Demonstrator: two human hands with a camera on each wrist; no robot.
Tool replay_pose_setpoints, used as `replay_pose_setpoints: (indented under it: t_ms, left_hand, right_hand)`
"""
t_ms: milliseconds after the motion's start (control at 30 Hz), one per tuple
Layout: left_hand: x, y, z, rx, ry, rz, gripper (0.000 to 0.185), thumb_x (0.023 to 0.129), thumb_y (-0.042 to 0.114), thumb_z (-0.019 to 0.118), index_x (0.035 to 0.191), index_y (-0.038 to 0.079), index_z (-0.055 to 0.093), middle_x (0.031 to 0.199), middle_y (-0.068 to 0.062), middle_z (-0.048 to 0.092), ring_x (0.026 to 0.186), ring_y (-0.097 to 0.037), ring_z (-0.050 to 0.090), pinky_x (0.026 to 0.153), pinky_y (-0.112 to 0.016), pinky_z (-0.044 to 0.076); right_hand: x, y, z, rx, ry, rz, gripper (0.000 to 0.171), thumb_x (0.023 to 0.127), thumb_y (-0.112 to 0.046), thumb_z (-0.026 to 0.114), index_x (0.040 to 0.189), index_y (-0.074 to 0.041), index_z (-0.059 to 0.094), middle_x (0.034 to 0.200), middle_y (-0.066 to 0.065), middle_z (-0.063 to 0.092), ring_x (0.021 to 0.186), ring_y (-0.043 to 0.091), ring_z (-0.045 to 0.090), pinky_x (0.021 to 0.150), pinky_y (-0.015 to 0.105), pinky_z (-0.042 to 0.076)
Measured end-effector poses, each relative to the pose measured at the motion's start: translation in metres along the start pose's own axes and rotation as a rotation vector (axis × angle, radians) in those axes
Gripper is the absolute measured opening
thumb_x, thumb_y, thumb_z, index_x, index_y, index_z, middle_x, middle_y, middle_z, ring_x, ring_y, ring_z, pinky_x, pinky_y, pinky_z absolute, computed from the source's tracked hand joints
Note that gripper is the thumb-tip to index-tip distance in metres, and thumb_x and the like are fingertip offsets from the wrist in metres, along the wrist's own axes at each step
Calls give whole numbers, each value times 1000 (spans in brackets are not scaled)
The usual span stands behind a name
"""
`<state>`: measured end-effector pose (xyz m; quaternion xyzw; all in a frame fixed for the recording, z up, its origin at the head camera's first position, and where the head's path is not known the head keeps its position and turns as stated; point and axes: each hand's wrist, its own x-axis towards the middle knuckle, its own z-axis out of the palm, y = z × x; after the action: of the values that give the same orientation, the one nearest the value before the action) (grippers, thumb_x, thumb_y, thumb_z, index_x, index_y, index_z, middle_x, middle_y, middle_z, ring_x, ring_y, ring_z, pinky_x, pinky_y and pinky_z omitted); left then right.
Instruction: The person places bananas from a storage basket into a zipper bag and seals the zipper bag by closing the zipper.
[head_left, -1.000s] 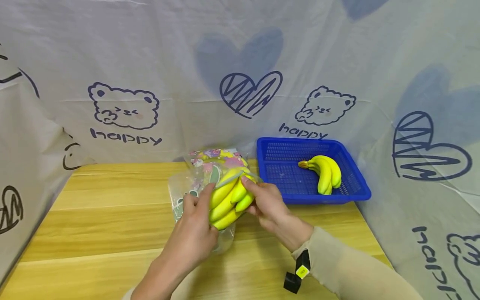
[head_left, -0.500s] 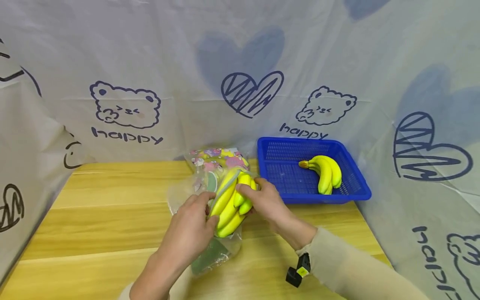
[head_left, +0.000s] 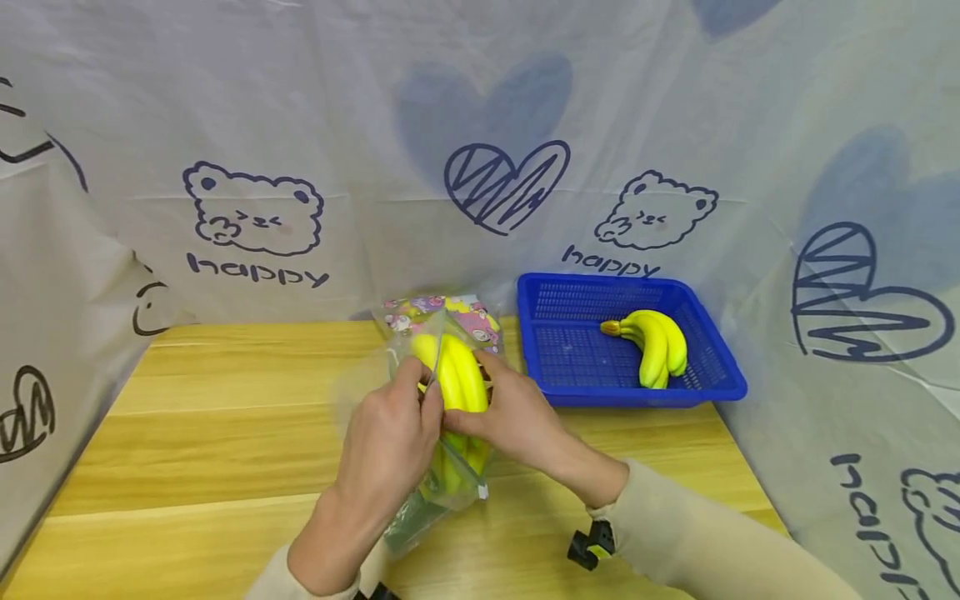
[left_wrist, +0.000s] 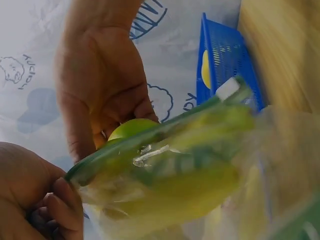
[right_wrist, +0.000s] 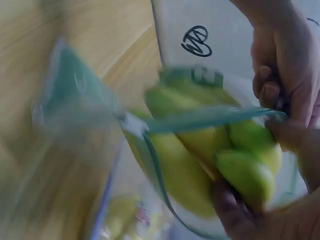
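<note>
A clear zip bag (head_left: pixel 412 527) with a green bottom hangs around a bunch of bananas (head_left: pixel 463 379) above the table. My left hand (head_left: pixel 390 437) pinches the bag's rim at the left of the mouth. From the right, my right hand (head_left: pixel 517 412) grips the bunch, thumb across its front. In the right wrist view, green-tipped bananas (right_wrist: pixel 245 172) sit in the open mouth, between the fingers and thumb of the right hand (right_wrist: pixel 285 215). A white zip slider (left_wrist: pixel 228 89) shows at one end of the green seal. Plastic partly veils the lower bananas.
A blue plastic basket (head_left: pixel 555 393) at the back right holds another bunch of bananas (head_left: pixel 654 346). Behind the hands lies a pink-and-yellow cartoon-print bag (head_left: pixel 480 321). The wooden table (head_left: pixel 225 433) ends at a printed cloth backdrop (head_left: pixel 375 225).
The bunch has turned more upright between the hands and the zip bag has come round it. My left hand has shifted its hold to the rim; the right thumb has moved lower.
</note>
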<state>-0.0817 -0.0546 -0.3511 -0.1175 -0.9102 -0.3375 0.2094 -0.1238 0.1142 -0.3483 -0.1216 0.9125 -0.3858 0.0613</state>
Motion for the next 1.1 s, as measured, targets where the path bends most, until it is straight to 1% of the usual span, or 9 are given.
replay_pose_setpoints:
  t_ms: [167,333,467,667,733,800,900,1000,1100]
  left_hand:
    - [3,1,-5,-29,-95,-100,8,105,13,58,104,6,59,72,-6,66,51,-13,51,46,-26,43]
    - [5,-1,-10,-6,-161,-158,11,107,17,57,101,7,60,77,-5,65,56,-16,53,51,-30,44]
    - [9,-1,-9,14,-191,-178,19,108,18,57,91,11,60,76,-4,56,61,-18,50,55,-32,42]
    - [13,5,-3,-44,-205,-144,20,105,18,61,86,13,60,74,-2,56,65,-18,51,58,-32,43]
    - [13,6,-3,-76,-200,-151,17,104,18,61,89,12,62,77,-2,59,67,-17,53,59,-31,45]
    - [13,5,-5,-80,-198,-183,15,105,18,61,91,11,63,77,-2,61,65,-17,53,57,-30,46]
    - [13,5,-8,-70,-251,-218,15,105,17,61,91,11,64,75,-1,61,61,-15,52,55,-30,44]
    - [13,6,-9,-117,-333,-226,16,105,19,62,90,12,63,74,-1,62,60,-15,53,55,-30,44]
    - [14,6,-8,-144,-335,-216,15,104,18,64,90,12,63,77,-2,63,61,-15,53,56,-31,46]
  right_hand:
    - [9,-6,-6,-140,-174,-147,76,86,-33,85,148,-5,54,112,8,73,90,20,67,79,33,57]
    - [20,-8,-8,-94,-183,-88,81,86,-38,87,152,-7,51,129,13,72,112,26,71,92,40,59]
    - [20,-3,-4,23,-232,-66,81,89,-32,85,155,-4,47,132,15,71,116,26,70,95,40,59]
    - [27,15,7,303,-438,-62,40,93,-8,73,128,2,58,94,1,65,80,13,58,70,27,51]
    - [30,21,9,440,-513,1,40,94,-2,67,131,3,55,89,0,60,76,12,54,68,26,48]
    - [33,24,10,544,-552,76,53,97,-1,66,147,2,47,92,2,62,78,12,56,70,26,50]
    - [34,26,13,550,-506,125,70,96,-4,71,157,3,38,92,4,60,76,12,55,68,26,50]
    - [34,25,21,442,-410,63,49,96,-6,69,141,5,55,87,1,59,70,10,51,63,23,46]
    - [33,23,30,270,-307,-13,32,94,-3,66,124,6,62,72,-2,51,59,10,42,55,24,37]
